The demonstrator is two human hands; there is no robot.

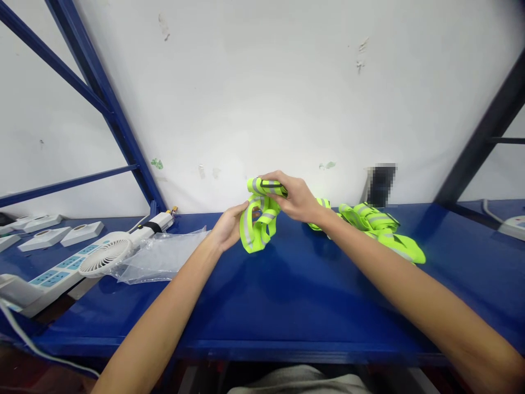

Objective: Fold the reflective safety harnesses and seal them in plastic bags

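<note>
Lime strap (268, 216), folded in right grip (298, 198), loops at left grip (228, 226)

Workroom, perhaps workshop or storeroom; exact kind uncertain. Twelve o'clock: white wall (262, 82), marked by peeled patches. Ten and two o'clock: metal frame (112, 117). Six o'clock: blue bench (287, 306). Between eight and nine o'clock: power strip (55, 276), fan (105, 257). Nine o'clock: white units (47, 238).

Ylw-grn strap (267, 216), gry-striped, loosely looped
</note>
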